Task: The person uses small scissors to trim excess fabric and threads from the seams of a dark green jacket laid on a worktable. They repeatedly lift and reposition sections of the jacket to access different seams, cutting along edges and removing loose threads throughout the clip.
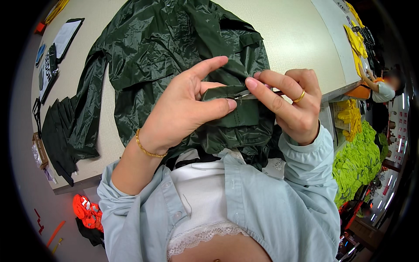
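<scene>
A glossy dark green rain jacket (144, 56) lies spread over the table, one sleeve trailing to the left. My left hand (183, 107) pinches a stitched edge of it between thumb and fingers, with the index finger stretched out above. In my right hand (288, 98) is a small pair of metal thread snips (244, 94), gripped between thumb and fingers. Their tip points left and touches or nearly touches the folded edge beside my left thumb. The handles are mostly hidden by my right fingers.
The pale table (301, 39) carries a clipboard (68, 37) and dark packets at the left. Orange garments (87, 212) lie below its left side. To the right are yellow gloves (349, 115), a bright lime heap of garments (360, 161) and another person (384, 89).
</scene>
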### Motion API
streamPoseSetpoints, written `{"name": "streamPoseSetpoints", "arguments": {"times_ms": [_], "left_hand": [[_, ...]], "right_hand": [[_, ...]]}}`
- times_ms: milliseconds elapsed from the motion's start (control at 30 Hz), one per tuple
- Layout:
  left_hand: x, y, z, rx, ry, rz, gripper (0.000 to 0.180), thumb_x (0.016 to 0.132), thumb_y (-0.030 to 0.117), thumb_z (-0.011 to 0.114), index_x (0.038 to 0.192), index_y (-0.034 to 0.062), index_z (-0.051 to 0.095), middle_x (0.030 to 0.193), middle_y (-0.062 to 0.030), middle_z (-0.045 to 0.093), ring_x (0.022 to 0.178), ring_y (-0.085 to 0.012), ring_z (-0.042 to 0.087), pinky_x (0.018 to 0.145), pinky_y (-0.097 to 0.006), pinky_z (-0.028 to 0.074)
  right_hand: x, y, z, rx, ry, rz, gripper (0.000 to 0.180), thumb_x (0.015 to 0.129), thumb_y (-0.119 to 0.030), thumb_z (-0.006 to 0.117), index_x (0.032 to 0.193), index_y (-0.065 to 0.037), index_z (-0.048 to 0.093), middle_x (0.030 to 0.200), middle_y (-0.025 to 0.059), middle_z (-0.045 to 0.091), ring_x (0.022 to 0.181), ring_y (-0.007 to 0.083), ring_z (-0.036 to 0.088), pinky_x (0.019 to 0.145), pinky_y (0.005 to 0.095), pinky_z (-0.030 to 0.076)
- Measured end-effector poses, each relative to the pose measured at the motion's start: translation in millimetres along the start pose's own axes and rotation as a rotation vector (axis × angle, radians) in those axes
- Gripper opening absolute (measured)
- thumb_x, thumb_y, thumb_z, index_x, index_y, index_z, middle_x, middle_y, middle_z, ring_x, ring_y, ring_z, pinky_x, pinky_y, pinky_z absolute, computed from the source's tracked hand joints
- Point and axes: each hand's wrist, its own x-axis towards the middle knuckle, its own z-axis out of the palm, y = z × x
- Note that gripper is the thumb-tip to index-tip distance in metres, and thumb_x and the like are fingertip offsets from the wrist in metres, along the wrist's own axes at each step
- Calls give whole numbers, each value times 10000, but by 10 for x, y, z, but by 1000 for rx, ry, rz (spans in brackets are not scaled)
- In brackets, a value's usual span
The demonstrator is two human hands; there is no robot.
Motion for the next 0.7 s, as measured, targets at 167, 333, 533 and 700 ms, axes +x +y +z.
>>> {"name": "streamPoseSetpoints", "arguments": {"times_ms": [167,333,533,700], "left_hand": [[2,3,8,-13,7,-10,655,783,-62,580,1377,-41,303,925,-73,659,805,-69,604,747,-201,477],[10,-9,-13,-33,0,-9,663,786,-64,575,1382,-44,286,945,-87,663,813,-75,610,751,-207,482],[15,-6,-23,-56,-16,-3,691,766,-74,561,1388,-52,261,1006,-117,655,868,-101,617,793,-222,482],[2,2,-47,-71,-59,8,723,744,-86,552,1396,-54,239,1033,-127,647,896,-110,615,800,-224,479]], "right_hand": [[-23,4,20,-22,12,-6,455,557,-146,660,1006,-194,707,919,-64,637,691,122,513,591,271,355],[-19,-31,16,-28,20,3,453,549,-190,647,998,-194,709,899,-70,638,680,117,500,608,263,348],[-54,10,40,46,13,67,436,577,-134,651,1008,-178,706,902,-70,642,685,127,485,625,272,354],[-30,15,16,21,23,54,444,583,-107,655,1019,-179,702,914,-69,642,687,132,481,621,277,357]]}}
